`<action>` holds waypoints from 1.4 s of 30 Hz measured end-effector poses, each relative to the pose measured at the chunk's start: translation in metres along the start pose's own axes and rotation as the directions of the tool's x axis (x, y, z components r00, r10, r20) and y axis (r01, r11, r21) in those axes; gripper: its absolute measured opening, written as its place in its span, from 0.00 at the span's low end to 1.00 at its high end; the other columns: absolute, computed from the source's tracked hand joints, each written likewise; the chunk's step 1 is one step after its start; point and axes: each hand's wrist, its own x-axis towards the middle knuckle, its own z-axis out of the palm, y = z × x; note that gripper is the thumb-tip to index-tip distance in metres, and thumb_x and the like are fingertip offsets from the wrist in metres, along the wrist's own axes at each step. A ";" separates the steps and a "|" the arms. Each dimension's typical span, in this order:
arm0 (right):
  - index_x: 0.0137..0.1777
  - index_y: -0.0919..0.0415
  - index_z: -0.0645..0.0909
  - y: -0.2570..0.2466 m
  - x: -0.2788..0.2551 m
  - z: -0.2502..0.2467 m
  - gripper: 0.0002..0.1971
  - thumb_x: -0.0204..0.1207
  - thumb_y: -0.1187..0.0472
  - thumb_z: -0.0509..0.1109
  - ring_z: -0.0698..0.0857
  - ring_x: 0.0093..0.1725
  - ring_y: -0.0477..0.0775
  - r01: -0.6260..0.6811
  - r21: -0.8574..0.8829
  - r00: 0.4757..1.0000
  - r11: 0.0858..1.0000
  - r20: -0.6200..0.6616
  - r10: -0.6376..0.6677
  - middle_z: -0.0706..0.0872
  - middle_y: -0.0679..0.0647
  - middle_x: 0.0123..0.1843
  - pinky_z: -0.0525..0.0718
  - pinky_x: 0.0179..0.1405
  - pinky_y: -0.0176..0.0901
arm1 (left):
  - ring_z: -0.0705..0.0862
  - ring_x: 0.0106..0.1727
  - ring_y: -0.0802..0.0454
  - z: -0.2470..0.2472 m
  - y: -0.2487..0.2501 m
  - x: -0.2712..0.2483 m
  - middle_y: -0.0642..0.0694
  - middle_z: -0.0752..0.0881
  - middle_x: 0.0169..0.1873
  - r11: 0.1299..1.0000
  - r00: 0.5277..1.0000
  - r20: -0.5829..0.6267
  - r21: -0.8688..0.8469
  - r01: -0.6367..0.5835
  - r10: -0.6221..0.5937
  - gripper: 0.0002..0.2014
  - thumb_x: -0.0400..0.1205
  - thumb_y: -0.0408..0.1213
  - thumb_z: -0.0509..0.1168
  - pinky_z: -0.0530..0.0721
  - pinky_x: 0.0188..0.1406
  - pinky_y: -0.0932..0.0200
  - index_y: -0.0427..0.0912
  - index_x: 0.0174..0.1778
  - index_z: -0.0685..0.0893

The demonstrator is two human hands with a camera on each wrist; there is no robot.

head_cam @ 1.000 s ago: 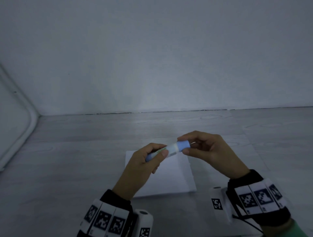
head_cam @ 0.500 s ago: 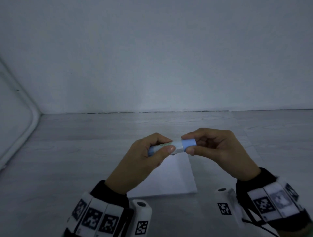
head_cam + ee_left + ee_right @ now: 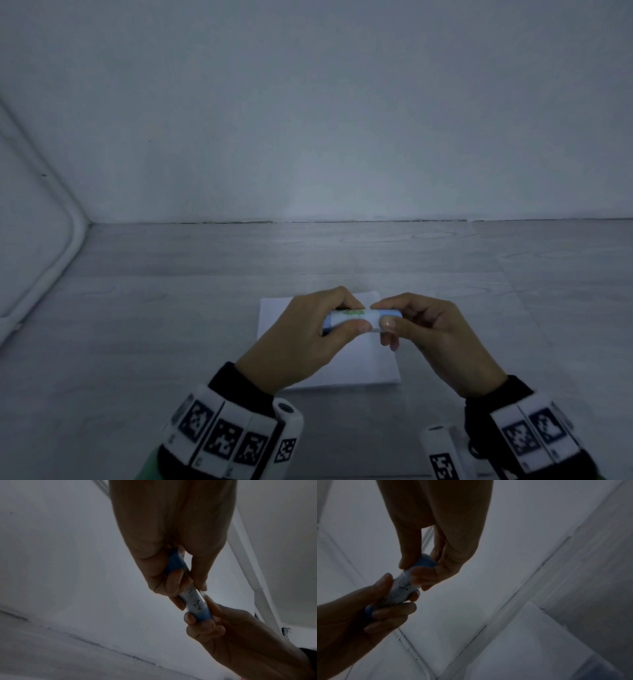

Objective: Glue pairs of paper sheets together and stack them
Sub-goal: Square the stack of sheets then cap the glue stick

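Glue stick (image 3: 356,318) held level over white paper (image 3: 363,363) mid-floor (image 3: 171,325), left hand (image 3: 301,342) curled round its body, right hand (image 3: 435,335) pinching its cap.

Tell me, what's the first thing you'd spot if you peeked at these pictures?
First, the two hands meeting in the middle: the left hand and the right hand both grip a small white glue stick with blue ends, held sideways in the air. Right under them a white rectangular paper sheet lies flat on the pale grey wood-grain table. Black-and-white patterned wristbands sit at the bottom.
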 end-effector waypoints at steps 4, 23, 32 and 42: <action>0.48 0.59 0.89 0.005 -0.002 0.000 0.11 0.69 0.54 0.76 0.82 0.34 0.51 -0.042 0.041 0.999 0.998 -0.007 0.042 0.87 0.57 0.35 0.80 0.33 0.37 | 0.81 0.34 0.54 0.007 -0.004 -0.002 0.47 0.86 0.37 0.996 0.999 0.006 -0.072 0.051 -0.051 0.18 0.76 0.52 0.63 0.80 0.34 0.59 0.40 0.48 0.84; 0.56 0.58 0.82 0.003 0.009 0.004 0.14 0.73 0.52 0.70 0.88 0.51 0.47 -0.018 -0.048 0.986 0.999 -0.168 0.010 0.91 0.50 0.50 0.82 0.48 0.31 | 0.82 0.44 0.51 0.044 -0.024 0.004 0.49 0.88 0.42 0.777 0.838 0.156 -0.319 0.543 -0.522 0.24 0.82 0.61 0.51 0.78 0.41 0.65 0.47 0.49 0.84; 0.53 0.64 0.75 0.058 0.034 -0.057 0.12 0.75 0.62 0.73 0.86 0.38 0.63 -0.242 -0.675 0.943 0.697 -0.332 0.006 0.86 0.59 0.38 0.77 0.32 0.39 | 0.30 0.79 0.33 0.017 -0.099 -0.013 0.42 0.34 0.81 0.599 0.679 0.177 0.658 0.457 -0.712 0.52 0.67 0.70 0.66 0.38 0.78 0.32 0.63 0.81 0.42; 0.56 0.64 0.74 0.073 0.045 -0.060 0.14 0.75 0.61 0.73 0.84 0.30 0.54 -0.343 -0.604 0.915 0.720 -0.389 0.109 0.85 0.58 0.38 0.79 0.30 0.32 | 0.31 0.79 0.28 0.017 -0.108 -0.005 0.44 0.32 0.81 0.632 0.613 0.266 0.578 0.516 -0.744 0.53 0.68 0.63 0.72 0.45 0.77 0.33 0.64 0.81 0.44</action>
